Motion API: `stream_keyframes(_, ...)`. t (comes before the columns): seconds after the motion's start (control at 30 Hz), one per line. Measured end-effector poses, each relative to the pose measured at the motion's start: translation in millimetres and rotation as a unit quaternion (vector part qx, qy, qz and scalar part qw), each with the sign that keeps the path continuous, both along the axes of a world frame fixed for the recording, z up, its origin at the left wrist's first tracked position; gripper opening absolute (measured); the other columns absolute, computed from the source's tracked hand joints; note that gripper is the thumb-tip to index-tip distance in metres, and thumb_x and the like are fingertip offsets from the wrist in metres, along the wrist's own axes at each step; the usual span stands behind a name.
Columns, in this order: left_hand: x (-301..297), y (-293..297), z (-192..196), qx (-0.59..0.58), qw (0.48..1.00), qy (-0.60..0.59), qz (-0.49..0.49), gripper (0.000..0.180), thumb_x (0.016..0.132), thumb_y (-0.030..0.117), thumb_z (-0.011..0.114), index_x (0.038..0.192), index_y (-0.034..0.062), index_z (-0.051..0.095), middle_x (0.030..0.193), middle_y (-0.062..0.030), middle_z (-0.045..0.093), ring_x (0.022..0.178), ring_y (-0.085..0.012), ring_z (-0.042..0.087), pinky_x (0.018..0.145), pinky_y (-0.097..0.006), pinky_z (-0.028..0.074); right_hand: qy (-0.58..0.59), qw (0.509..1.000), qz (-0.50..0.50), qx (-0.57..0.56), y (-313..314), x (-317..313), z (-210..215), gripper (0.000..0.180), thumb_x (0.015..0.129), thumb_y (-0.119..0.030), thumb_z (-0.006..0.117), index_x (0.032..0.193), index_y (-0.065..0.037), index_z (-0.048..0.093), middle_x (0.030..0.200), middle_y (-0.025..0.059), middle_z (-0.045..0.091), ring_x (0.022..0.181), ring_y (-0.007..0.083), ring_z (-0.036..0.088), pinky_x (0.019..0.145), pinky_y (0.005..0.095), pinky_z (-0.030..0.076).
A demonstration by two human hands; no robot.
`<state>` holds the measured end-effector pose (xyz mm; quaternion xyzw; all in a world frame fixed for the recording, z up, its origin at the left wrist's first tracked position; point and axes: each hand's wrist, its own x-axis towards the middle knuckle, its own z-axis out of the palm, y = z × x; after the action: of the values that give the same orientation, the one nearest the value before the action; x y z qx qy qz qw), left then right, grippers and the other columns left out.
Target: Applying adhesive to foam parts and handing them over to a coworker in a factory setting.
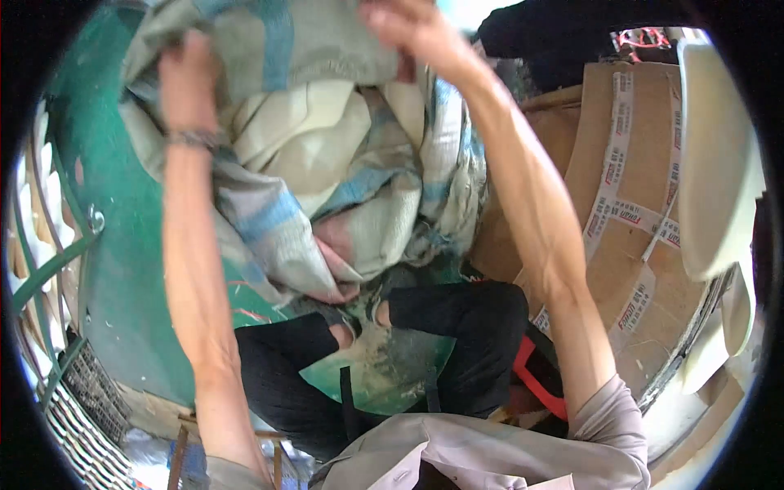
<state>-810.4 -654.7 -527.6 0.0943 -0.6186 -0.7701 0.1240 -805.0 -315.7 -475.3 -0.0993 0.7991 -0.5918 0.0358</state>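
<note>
A large woven sack [282, 212], grey with faded blue stripes, stands before my feet with its mouth open and its sides sagging in folds. Inside lie smooth cream-white curved pieces [306, 135]; their kind is unclear. My left hand [188, 77], a band at its wrist, is closed on the sack's rim at the far left. At the far right of the rim, my right hand [412, 31] grips the cloth, fingers above and thumb below, both blurred by motion. Between the hands the far side of the sack is stretched up.
Taped brown cardboard [604, 163] stands at the right, with large cream curved pieces [714, 163] against it. A green surface [122, 269] lies at the left, beside a green metal frame [53, 273] and a slatted basket [82, 433]. A red-edged object [539, 367] is by my right knee.
</note>
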Motion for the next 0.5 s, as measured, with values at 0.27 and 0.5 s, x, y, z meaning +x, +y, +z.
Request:
stream_keyframes(0.27, 163, 67, -109, -0.529, 0.805, -0.020, -0.267, 0.026, 0.082, 0.015, 0.071, 0.106, 0.0084, 0.063, 0.102, -0.0140, 0.061, 0.099, -0.0342, 0.061, 0.088, -0.044, 0.051, -0.068, 0.876, 0.125, 0.460, 64, 123, -114, 0.052, 0.088, -0.022, 0.068, 0.133, 0.001, 0.057, 0.120, 0.0252, 0.066, 0.111, 0.0415, 0.063, 0.097, 0.0481, 0.049)
stream_keyframes(0.5, 116, -9, -130, -0.577, 0.799, 0.051, -0.159, 0.029, 0.081, 0.026, 0.077, 0.089, 0.0037, 0.060, 0.084, -0.0129, 0.060, 0.087, -0.0329, 0.060, 0.075, -0.043, 0.049, 0.214, 0.907, 0.135, 0.336, -74, 191, -169, 0.049, 0.086, -0.028, 0.067, 0.128, -0.003, 0.059, 0.128, 0.0164, 0.060, 0.119, 0.0313, 0.056, 0.099, 0.0433, 0.049)
